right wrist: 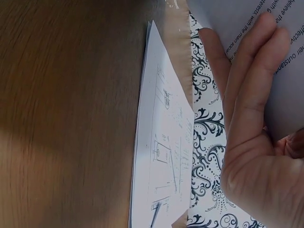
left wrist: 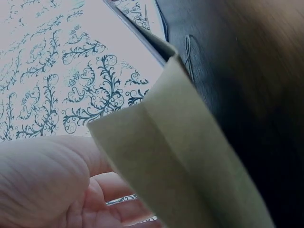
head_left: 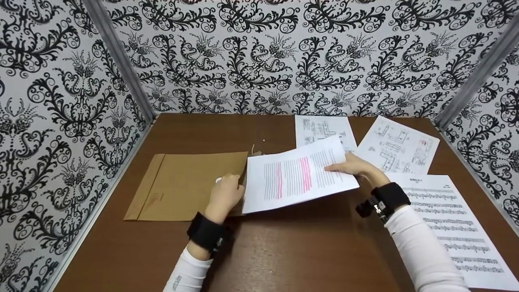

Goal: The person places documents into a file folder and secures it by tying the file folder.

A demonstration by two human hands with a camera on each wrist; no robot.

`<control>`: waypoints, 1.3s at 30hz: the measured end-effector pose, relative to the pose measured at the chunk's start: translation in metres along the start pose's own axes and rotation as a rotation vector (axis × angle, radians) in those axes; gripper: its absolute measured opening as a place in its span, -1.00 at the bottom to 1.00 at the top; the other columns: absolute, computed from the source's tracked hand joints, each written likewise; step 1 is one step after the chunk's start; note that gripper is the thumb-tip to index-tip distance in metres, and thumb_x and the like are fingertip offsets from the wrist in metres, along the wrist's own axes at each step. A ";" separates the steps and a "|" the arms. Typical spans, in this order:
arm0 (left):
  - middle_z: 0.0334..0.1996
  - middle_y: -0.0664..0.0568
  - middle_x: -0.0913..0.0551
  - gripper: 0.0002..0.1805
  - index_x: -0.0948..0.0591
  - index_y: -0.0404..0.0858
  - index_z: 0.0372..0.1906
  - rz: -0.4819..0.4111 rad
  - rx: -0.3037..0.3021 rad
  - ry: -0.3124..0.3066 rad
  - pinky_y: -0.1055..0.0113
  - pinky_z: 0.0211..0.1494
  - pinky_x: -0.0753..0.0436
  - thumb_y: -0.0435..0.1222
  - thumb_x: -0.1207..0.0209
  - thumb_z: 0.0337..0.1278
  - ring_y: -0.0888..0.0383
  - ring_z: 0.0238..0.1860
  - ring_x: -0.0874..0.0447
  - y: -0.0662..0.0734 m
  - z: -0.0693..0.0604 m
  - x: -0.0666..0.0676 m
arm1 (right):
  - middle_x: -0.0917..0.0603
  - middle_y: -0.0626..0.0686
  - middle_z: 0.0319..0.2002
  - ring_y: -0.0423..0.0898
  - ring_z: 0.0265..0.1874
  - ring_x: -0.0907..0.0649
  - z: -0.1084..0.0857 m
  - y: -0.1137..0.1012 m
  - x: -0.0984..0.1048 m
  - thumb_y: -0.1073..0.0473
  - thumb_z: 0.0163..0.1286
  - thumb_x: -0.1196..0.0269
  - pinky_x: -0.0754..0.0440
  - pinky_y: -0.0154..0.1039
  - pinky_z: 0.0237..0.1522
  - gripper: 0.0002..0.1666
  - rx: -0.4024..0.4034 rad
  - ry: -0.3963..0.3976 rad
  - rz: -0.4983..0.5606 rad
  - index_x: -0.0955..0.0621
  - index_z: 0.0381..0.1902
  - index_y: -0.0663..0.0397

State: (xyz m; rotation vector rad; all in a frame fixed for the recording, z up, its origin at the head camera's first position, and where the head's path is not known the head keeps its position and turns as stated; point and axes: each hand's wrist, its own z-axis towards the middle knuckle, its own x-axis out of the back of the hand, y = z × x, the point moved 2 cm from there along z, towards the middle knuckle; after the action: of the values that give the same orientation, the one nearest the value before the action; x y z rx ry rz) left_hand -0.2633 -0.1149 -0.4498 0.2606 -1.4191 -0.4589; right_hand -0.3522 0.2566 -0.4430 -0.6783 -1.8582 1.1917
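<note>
A brown paper envelope (head_left: 190, 182) lies on the left of the table. My left hand (head_left: 225, 192) grips it near its right-hand opening; the left wrist view shows the envelope's folded edge (left wrist: 161, 156) beside the thumb and fingers. In my right hand (head_left: 352, 165) are printed pages (head_left: 296, 174) with pink highlighted lines, pinched at their right end and raised off the table. Their left edge meets the envelope's opening; whether any part lies inside cannot be told. Up close, the fingers of the right hand (right wrist: 251, 95) lie across the printed text.
Two sheets with technical drawings, one upright (head_left: 322, 125) and one slanted (head_left: 399, 144), lie at the back right. Sheet music (head_left: 458, 227) lies under and beside the right forearm. A thin string (head_left: 253, 149) sticks up behind the envelope's opening. Patterned walls (head_left: 259, 56) enclose the brown table (head_left: 275, 251).
</note>
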 end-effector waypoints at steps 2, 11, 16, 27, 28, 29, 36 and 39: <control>-0.03 -0.34 -0.76 -0.68 -0.70 -0.45 0.03 0.002 -0.001 -0.005 -0.12 -0.09 -0.75 -0.41 -0.13 0.24 -0.30 -0.07 -0.76 0.000 0.000 0.000 | -0.78 -0.17 -0.33 -0.26 -0.46 -0.79 0.000 0.000 -0.001 0.26 0.44 -0.25 -0.77 -0.35 -0.35 -0.40 -0.018 0.014 -0.013 -0.40 0.30 0.53; 0.07 -0.32 -0.74 -0.60 -0.67 -0.43 0.14 -0.026 -0.004 -0.069 -0.15 -0.02 -0.74 -0.40 -0.13 0.22 -0.29 0.02 -0.75 0.001 -0.003 0.001 | -0.79 -0.18 -0.33 -0.24 -0.45 -0.80 0.002 0.000 -0.004 0.22 0.45 -0.25 -0.78 -0.33 -0.34 -0.38 -0.044 0.057 0.049 -0.40 0.32 0.52; -0.04 -0.31 -0.78 -0.69 -0.70 -0.43 0.00 -0.016 -0.007 -0.081 -0.09 -0.13 -0.73 -0.41 -0.14 0.20 -0.24 -0.10 -0.78 0.002 -0.004 0.001 | -0.79 -0.20 -0.36 -0.25 -0.45 -0.79 0.005 0.004 -0.007 0.21 0.44 -0.27 -0.78 -0.33 -0.34 -0.38 -0.044 0.095 0.060 -0.42 0.31 0.52; -0.19 -0.29 -0.78 -0.83 -0.68 -0.41 -0.22 -0.001 -0.011 -0.076 -0.05 -0.24 -0.67 -0.43 -0.15 0.13 -0.20 -0.22 -0.76 0.004 -0.002 -0.001 | -0.79 -0.17 -0.34 -0.23 -0.43 -0.80 0.007 0.009 -0.026 0.19 0.45 -0.27 -0.79 -0.31 -0.33 -0.40 -0.052 0.108 0.125 -0.44 0.30 0.48; -0.20 -0.29 -0.78 -0.84 -0.68 -0.41 -0.24 -0.001 -0.012 -0.076 -0.05 -0.25 -0.67 -0.43 -0.16 0.13 -0.20 -0.23 -0.76 0.004 -0.002 -0.001 | -0.79 -0.17 -0.35 -0.22 -0.43 -0.80 0.007 0.010 -0.028 0.19 0.45 -0.28 -0.79 -0.31 -0.33 -0.41 -0.057 0.113 0.133 -0.45 0.29 0.47; -0.21 -0.29 -0.78 -0.85 -0.68 -0.41 -0.25 -0.001 -0.014 -0.075 -0.05 -0.25 -0.67 -0.43 -0.16 0.14 -0.20 -0.23 -0.76 0.004 -0.002 -0.001 | -0.79 -0.17 -0.36 -0.22 -0.44 -0.80 0.007 0.010 -0.030 0.18 0.44 -0.28 -0.79 -0.31 -0.34 -0.42 -0.065 0.121 0.135 -0.47 0.28 0.46; -0.20 -0.28 -0.79 -0.81 -0.70 -0.43 -0.18 0.005 -0.027 -0.078 -0.07 -0.27 -0.68 -0.40 -0.19 0.17 -0.22 -0.22 -0.77 0.003 -0.002 -0.004 | -0.79 -0.16 -0.39 -0.23 -0.46 -0.80 0.010 0.012 -0.046 0.14 0.42 -0.32 -0.78 -0.32 -0.35 -0.44 -0.071 0.165 0.140 -0.52 0.23 0.42; -0.23 -0.29 -0.78 -0.84 -0.69 -0.42 -0.22 0.013 -0.049 -0.069 -0.08 -0.26 -0.69 -0.41 -0.20 0.15 -0.23 -0.22 -0.78 0.004 -0.002 -0.004 | -0.81 -0.15 -0.37 -0.22 -0.45 -0.80 0.011 0.012 -0.053 0.17 0.42 -0.32 -0.78 -0.31 -0.36 -0.47 -0.037 0.165 0.161 -0.53 0.22 0.42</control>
State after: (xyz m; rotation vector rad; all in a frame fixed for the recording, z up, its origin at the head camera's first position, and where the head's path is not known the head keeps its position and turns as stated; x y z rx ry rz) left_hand -0.2614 -0.1098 -0.4521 0.1972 -1.4744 -0.4952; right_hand -0.3329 0.2147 -0.4744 -0.9340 -1.7172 1.1670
